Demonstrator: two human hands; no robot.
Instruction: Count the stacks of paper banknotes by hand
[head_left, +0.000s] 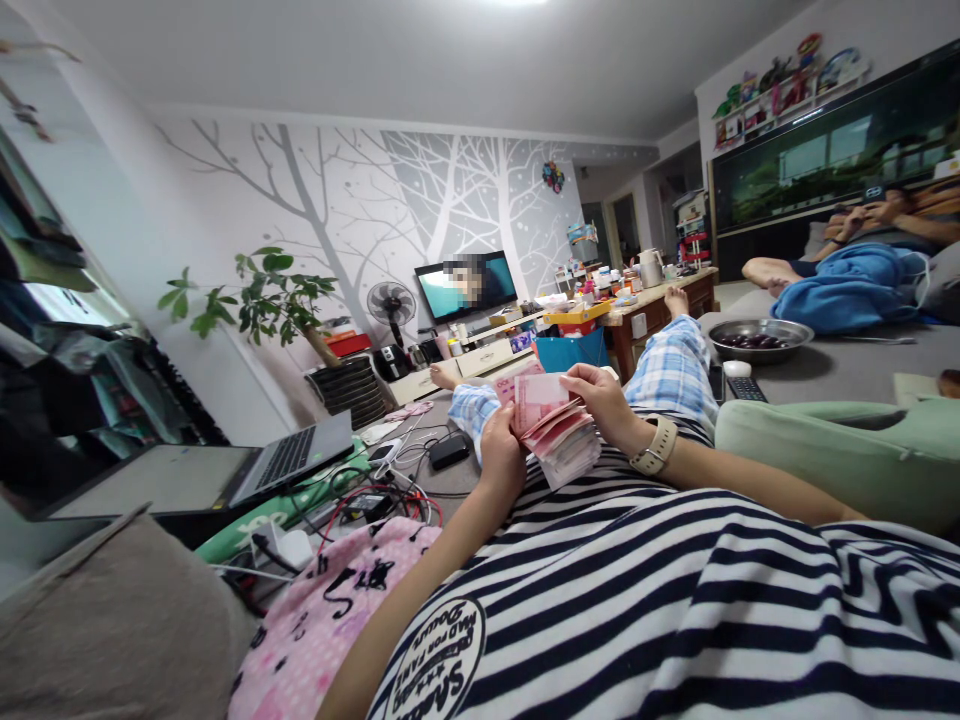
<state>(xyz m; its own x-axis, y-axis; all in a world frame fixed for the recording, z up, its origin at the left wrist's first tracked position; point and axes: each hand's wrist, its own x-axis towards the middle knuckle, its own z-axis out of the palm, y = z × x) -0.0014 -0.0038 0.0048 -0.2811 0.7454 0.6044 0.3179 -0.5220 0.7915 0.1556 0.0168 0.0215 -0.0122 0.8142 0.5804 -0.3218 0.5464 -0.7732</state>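
I lie back in a striped shirt and blue plaid trousers. Both hands hold a thick stack of pink banknotes (556, 428) above my lap. My left hand (501, 458) grips the stack from below and behind, fingers closed around it. My right hand (606, 402), with a beige watch (655, 446) on its wrist, curls over the top notes, thumb and fingers pressing on them.
An open laptop (247, 470) sits at the left beside tangled cables (382, 490) and a black power brick (448, 450). A metal bowl (759, 338) and remotes (742, 385) lie on the grey sofa at right. Another person (862, 265) reclines at the far right. A television (466, 284), fan and plant stand by the wall.
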